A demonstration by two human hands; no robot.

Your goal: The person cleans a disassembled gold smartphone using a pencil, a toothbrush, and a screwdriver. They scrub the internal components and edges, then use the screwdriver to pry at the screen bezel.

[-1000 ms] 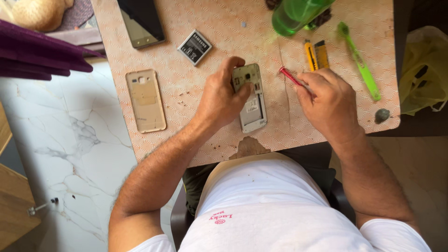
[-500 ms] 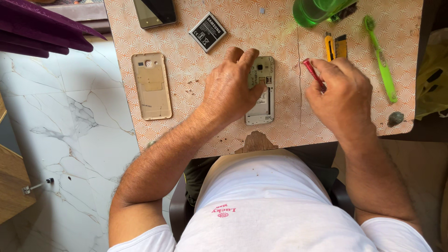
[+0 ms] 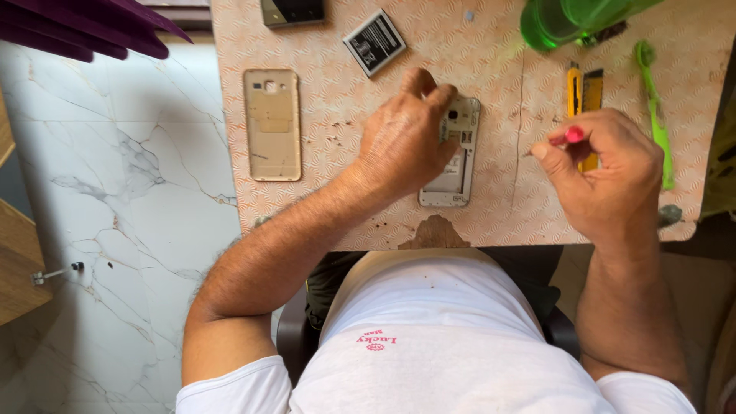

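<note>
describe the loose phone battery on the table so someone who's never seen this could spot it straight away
Start at the orange patterned table and go to its far edge, beyond the left hand pressing on the opened phone. Just past those fingers lies the battery, a small dark rectangle turned at an angle. Unlike the gold back cover to its left, it is black with a pale label, and much shorter.

- Left hand (image 3: 406, 142) rests on an opened phone (image 3: 454, 153) on the patterned table (image 3: 491, 207)
- Right hand (image 3: 606, 172) pinches a red-handled tool (image 3: 571, 135), right of the phone
- Gold back cover (image 3: 272, 124) lies left; battery (image 3: 374, 41) farther off
</note>
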